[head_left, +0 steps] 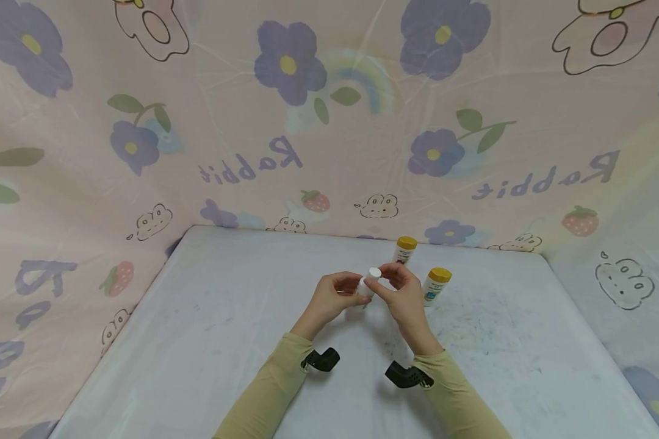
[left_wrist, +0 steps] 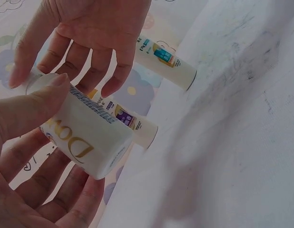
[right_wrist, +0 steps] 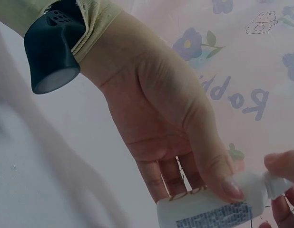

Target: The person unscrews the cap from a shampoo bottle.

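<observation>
Between both hands is a small white bottle (head_left: pixel 365 288) with a white cap (head_left: pixel 374 272), held tilted above the table. Gold lettering beginning "Dov" and a block of blue print show on its body (left_wrist: pixel 97 135). My left hand (head_left: pixel 329 300) grips the body, thumb on one side and fingers round the other. At the cap end, my right hand (head_left: pixel 406 302) has its thumb and fingertips around the cap; its thumb (right_wrist: pixel 282 165) lies along the neck in the right wrist view. The right hand's other fingers spread loosely behind the bottle.
Two white bottles with yellow caps stand just beyond the right hand: one with a purple label (head_left: pixel 404 250) farther back, one with a teal label (head_left: pixel 436 286) nearer. A white-covered table (head_left: pixel 225 341) lies beneath. Pink patterned cloth (head_left: pixel 329 152) walls its back and sides.
</observation>
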Demonstrator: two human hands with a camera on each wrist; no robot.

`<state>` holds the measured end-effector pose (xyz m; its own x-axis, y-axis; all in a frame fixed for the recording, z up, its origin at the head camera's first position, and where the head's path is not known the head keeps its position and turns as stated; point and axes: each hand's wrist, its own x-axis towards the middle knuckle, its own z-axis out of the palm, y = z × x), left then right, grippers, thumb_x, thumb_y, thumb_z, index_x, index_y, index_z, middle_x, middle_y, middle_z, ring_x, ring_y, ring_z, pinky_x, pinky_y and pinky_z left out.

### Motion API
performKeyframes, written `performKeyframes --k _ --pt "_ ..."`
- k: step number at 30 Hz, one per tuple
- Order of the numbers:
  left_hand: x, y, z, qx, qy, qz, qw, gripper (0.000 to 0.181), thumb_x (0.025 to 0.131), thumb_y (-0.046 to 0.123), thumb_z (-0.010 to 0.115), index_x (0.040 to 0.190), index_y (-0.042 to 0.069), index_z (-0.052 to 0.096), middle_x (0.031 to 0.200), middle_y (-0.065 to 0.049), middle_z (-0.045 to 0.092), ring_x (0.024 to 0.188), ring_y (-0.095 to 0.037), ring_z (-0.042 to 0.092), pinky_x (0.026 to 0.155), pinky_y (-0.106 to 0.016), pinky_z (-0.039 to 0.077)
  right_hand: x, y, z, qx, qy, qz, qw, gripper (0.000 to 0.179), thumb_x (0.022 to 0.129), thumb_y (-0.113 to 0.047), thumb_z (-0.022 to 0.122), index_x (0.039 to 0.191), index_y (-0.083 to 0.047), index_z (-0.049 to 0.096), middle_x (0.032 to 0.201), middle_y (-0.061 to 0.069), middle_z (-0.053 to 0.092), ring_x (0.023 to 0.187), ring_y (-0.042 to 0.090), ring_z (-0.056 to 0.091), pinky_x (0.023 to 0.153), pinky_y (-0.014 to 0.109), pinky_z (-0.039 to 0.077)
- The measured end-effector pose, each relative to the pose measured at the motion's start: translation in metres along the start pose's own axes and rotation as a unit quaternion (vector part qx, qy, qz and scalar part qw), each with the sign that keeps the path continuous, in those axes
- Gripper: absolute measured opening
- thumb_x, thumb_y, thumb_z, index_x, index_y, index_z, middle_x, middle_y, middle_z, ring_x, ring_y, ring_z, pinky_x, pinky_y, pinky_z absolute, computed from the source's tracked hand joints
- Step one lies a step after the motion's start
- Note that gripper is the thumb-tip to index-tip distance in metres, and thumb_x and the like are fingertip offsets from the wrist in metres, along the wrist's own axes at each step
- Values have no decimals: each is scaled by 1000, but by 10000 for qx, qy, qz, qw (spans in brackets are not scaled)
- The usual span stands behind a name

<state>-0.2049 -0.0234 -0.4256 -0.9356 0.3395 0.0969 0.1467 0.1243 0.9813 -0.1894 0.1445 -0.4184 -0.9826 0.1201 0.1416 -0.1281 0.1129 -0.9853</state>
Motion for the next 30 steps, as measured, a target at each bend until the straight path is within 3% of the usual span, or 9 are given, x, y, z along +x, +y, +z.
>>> performKeyframes --k 6,20,30 --pt "0 0 0 -32 -60 22 10000 37 78 6 79 112 1 68 110 -13 66 99 -31 62 78 -28 54 9 22 -3 4 -27 60 10000 36 80 -13 80 108 -1 61 109 15 60 112 25 53 108 50 29" --pt "0 -1 1 -48 -94 -50 9999 36 78 4 79 112 0 67 109 -16 66 98 -31 61 76 -28 54 9 23 -8 79 -425 -47 9991 37 84 -12 75 114 3 59 116 21 58 117 31 50 105 57 31" --pt "1 -2 1 -80 -125 -22 9999 37 78 5 79 112 0 67 109 -14 67 99 -32 62 76 -29 55 10 22 -8 45 -418 -41 9991 34 86 -10 73 116 2 60 115 18 59 117 29 50 104 57 32"
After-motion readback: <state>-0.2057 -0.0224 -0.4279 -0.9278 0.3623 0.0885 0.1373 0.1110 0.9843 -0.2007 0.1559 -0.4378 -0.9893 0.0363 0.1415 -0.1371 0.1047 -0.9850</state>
